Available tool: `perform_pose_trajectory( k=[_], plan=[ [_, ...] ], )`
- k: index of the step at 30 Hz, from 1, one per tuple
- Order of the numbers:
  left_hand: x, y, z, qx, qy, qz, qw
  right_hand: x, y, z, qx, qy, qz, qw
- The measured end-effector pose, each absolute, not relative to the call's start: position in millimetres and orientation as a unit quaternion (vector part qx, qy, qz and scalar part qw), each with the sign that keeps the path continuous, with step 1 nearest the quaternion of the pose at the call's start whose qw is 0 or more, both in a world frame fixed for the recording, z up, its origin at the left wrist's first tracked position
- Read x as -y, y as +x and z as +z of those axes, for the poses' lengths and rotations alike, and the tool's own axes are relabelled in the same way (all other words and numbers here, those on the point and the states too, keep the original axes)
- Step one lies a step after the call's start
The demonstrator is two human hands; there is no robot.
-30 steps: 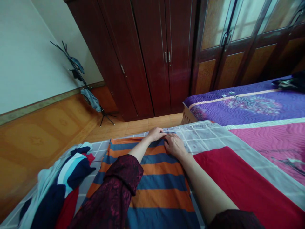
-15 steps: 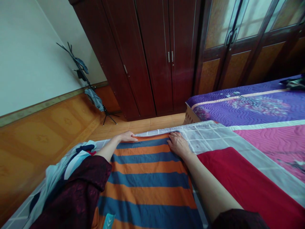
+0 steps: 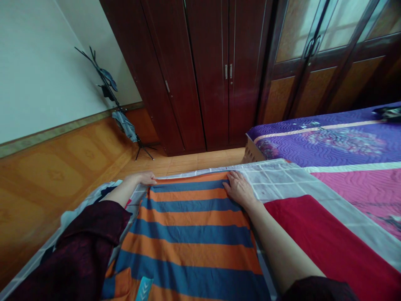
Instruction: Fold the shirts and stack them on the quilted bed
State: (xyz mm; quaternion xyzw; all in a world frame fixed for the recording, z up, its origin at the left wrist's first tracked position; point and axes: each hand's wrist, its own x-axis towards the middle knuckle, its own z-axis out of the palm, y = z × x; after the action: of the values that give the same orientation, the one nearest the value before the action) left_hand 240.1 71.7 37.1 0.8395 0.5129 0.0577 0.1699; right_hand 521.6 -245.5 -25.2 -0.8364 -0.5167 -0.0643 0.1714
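Observation:
A striped orange and blue shirt (image 3: 191, 217) lies spread out in front of me, its far edge straight between my two hands. My left hand (image 3: 146, 178) pinches the far left corner of that edge. At the far right corner, my right hand (image 3: 240, 189) rests palm down on the cloth, fingers stretched toward the edge and thumb apart. A teal patch with white chevrons (image 3: 144, 288) shows on the shirt at the bottom, beside a folded sleeve (image 3: 123, 282).
Under the shirt is a grey checked cloth (image 3: 275, 179). A folded red cloth (image 3: 326, 238) lies to the right, before a purple and pink quilt (image 3: 344, 138). Other clothes (image 3: 70, 215) lie at left. Beyond stand dark wardrobes (image 3: 213, 83) and a coat stand (image 3: 120, 110).
My left hand has moved left with the shirt's corner, drawing the far edge wider. The left side of the shirt and its sleeve show more. My right hand stays at its corner.

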Motion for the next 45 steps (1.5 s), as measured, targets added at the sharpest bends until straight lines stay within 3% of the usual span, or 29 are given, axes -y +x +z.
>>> perform_pose_trajectory(
  k=[6,14,22,28,37,45],
  plan=[
    [-74.2,231.2,29.1,-0.492,0.864,-0.068,0.081,246.1,531.7,-36.4,0.476,-0.864,-0.072,0.148],
    [-42.5,213.8,14.3,-0.504,0.864,0.01,0.001,244.1,536.0,-43.4,0.482,-0.864,-0.079,0.127],
    [71.3,110.4,14.9,-0.505,0.863,-0.001,0.035,241.8,538.1,-43.9,0.492,-0.856,-0.092,0.129],
    [139.7,64.8,3.0,-0.49,0.867,0.063,0.066,240.8,541.1,-45.7,0.503,-0.849,-0.102,0.123],
    [141.9,46.4,-1.2,-0.546,0.822,0.123,0.109,236.9,547.6,-52.5,0.507,-0.847,-0.117,0.106],
    [134.2,39.8,1.5,-0.565,0.825,0.026,-0.009,234.5,557.4,-64.1,0.52,-0.836,-0.144,0.097]
  ],
)
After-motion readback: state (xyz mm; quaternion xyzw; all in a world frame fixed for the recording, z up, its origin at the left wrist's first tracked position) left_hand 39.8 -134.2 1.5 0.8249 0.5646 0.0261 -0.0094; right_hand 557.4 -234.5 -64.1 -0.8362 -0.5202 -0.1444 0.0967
